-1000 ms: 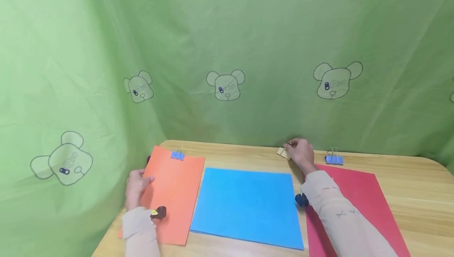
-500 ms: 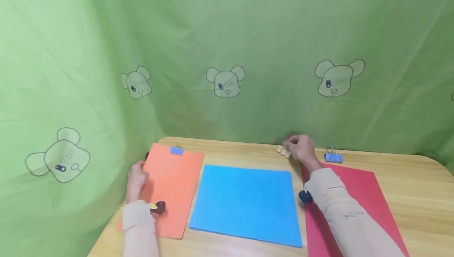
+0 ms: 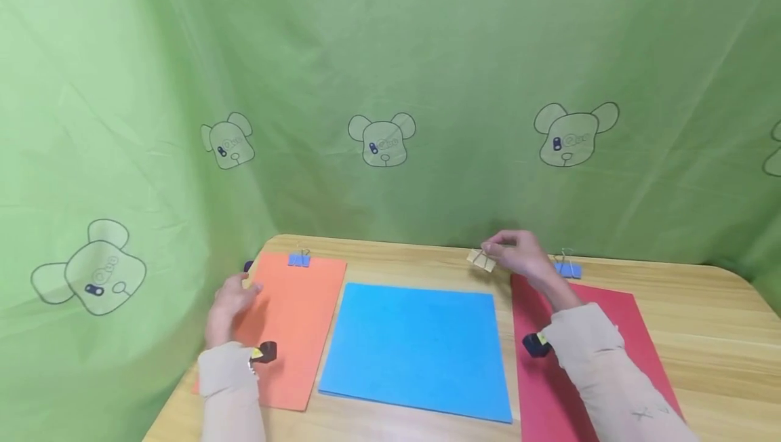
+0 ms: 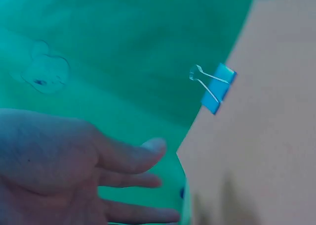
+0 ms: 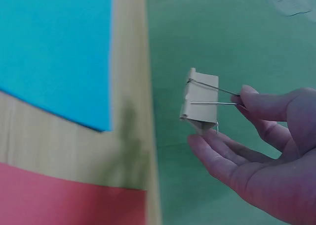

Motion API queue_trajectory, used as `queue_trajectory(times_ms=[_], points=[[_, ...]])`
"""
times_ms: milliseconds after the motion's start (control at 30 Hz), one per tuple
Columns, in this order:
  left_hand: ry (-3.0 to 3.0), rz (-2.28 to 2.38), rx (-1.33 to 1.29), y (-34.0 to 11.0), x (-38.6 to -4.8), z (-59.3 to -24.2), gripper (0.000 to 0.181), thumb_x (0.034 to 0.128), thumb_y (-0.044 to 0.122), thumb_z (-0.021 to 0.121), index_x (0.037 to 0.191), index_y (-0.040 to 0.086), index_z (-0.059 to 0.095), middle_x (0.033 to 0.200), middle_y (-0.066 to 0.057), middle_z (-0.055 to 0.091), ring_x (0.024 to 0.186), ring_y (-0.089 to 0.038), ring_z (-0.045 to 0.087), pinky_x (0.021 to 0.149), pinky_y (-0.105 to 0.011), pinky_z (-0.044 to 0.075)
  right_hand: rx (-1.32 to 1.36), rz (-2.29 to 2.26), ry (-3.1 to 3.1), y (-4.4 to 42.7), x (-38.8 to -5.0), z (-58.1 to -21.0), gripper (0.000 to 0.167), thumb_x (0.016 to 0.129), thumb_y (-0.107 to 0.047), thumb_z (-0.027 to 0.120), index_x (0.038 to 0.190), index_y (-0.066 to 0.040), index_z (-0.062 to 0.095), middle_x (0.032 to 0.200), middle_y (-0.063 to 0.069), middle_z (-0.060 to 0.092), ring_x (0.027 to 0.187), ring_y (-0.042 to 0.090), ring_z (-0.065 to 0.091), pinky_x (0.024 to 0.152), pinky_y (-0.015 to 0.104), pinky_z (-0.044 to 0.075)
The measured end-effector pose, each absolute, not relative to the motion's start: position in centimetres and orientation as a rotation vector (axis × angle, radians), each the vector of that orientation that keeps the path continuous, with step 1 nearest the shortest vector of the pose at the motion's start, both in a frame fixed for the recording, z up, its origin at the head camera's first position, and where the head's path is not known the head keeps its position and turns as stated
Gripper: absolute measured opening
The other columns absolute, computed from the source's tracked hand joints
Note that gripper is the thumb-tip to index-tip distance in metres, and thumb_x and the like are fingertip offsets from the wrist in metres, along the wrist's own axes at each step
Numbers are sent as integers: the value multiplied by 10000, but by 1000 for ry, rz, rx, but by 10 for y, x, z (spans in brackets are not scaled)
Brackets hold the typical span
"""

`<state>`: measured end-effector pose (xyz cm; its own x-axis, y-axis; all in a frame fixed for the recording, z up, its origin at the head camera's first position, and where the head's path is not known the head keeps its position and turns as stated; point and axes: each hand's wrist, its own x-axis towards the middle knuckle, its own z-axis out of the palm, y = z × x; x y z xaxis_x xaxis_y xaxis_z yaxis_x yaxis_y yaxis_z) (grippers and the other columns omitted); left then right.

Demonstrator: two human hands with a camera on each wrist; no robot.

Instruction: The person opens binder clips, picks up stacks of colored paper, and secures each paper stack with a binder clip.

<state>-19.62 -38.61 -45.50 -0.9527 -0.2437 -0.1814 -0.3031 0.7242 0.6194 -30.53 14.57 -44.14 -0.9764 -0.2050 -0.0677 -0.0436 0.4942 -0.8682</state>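
Note:
My right hand pinches the wire handle of a cream binder clip between thumb and finger, near the table's back edge. In the right wrist view the clip hangs from the thumb and finger of the hand, other fingertips just under it. The left hand is at the left edge of the orange paper, fingers extended. In the left wrist view that hand holds nothing, its fingers pointing toward the paper. A blue binder clip is on the orange paper's far edge.
Blue paper lies in the middle of the wooden table. Red paper is under my right forearm, with another blue binder clip at its far edge. A green curtain with bear outlines stands behind and to the left.
The right hand has lifted the cream clip a little from the table. The left hand's fingers have spread beside the orange paper. The head view has shifted slightly.

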Motion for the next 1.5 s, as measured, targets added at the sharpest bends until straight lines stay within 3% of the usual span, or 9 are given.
queue_trajectory(times_ms=[233, 467, 600, 667, 867, 1067, 1200, 1367, 1500], points=[[2719, 1087, -273, -357, -194, -440, 591, 1045, 234, 555, 1503, -88, 365, 1464, -392, 409, 1336, -539, 421, 1099, -625, 361, -366, -1517, 2600, 159, -275, -418, 489, 1013, -376, 661, 1349, -21, 657, 1369, 198, 631, 1271, 384, 584, 1069, 542, 450], [2700, 1023, -67, -303, -203, -435, 545, 1016, 243, 634, 1458, -36, 482, 1349, -293, 583, 1256, -454, 552, 1045, -594, 437, -465, -1462, 2660, 174, -241, -392, 564, 952, -328, 756, 1414, -44, 604, 1334, 162, 655, 1180, 251, 644, 864, 173, 513], [2762, 1040, 5, -270, -213, -444, 452, 991, 180, 675, 1368, -46, 572, 1216, -214, 670, 1129, -374, 639, 983, -529, 502, -478, -1436, 2702, 184, -226, -383, 613, 912, -297, 804, 1433, -56, 588, 1316, 151, 662, 1077, 106, 671, 819, 188, 532], [2818, 1056, 9, -253, -217, -450, 393, 975, 140, 696, 1315, -43, 620, 1164, -181, 692, 1079, -339, 658, 953, -496, 525, -478, -1418, 2723, 188, -221, -382, 639, 903, -261, 814, 1445, -29, 567, 1310, 175, 659, 1060, 132, 693, 799, 191, 541], [2889, 948, 118, -214, -223, -468, 448, 921, 163, 785, 1315, 0, 648, 1318, -205, 641, 1248, -377, 582, 1040, -517, 478, -487, -1284, 2799, 200, -212, -389, 700, 884, -203, 829, 1440, 82, 513, 1221, 228, 681, 1099, 370, 684, 770, 181, 543], [2911, 877, 231, -207, -220, -476, 583, 927, 263, 781, 1416, 19, 578, 1439, -202, 562, 1371, -405, 474, 1119, -557, 389, -400, -1148, 2841, 217, -204, -389, 750, 855, -322, 853, 1421, 64, 546, 1240, 210, 684, 1111, 385, 676, 791, 227, 537], [2927, 817, 198, -212, -218, -478, 656, 859, 234, 850, 1419, 34, 576, 1447, -211, 545, 1363, -416, 471, 1102, -582, 397, -367, -1146, 2829, 227, -204, -389, 736, 859, -271, 852, 1441, 48, 534, 1204, 200, 680, 1126, 424, 661, 806, 285, 561], [2927, 681, 246, -213, -218, -481, 769, 767, 174, 917, 1444, 80, 565, 1488, -231, 470, 1373, -460, 413, 1051, -673, 394, -289, -1167, 2805, 241, -201, -396, 741, 872, -236, 839, 1453, 77, 500, 1181, 201, 654, 1128, 430, 655, 765, 249, 557], [2947, 635, 275, -212, -219, -483, 808, 736, 174, 936, 1453, 123, 567, 1432, -205, 488, 1308, -436, 449, 1006, -656, 426, -215, -1161, 2810, 256, -196, -400, 786, 877, -285, 835, 1461, 95, 472, 1220, 228, 661, 1143, 423, 652, 757, 206, 525]])
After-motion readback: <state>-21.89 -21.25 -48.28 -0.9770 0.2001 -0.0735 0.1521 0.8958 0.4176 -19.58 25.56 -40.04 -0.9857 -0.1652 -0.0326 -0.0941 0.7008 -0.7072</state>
